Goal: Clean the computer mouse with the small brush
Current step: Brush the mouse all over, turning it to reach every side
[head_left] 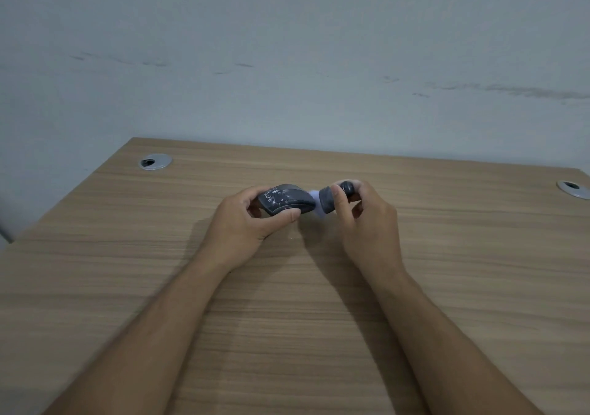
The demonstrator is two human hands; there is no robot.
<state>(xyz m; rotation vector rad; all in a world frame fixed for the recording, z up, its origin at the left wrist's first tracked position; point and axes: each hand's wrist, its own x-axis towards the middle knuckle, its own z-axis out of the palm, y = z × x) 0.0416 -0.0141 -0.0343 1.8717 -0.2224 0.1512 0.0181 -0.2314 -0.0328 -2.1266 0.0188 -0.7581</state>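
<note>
A dark grey computer mouse [285,201] speckled with white dust is held just above the wooden desk [287,303]; my left hand [245,226] grips it from the left, thumb along its near side. My right hand [367,219] holds a small brush [330,198] with a dark stubby handle and pale bristles. The bristles point left and touch the right end of the mouse. The brush is blurred and its handle is partly covered by my fingers.
Two round metal cable grommets are set into the desk, one at the back left [155,161] and one at the far right [573,188]. A grey-blue wall [287,63] rises behind the desk's far edge.
</note>
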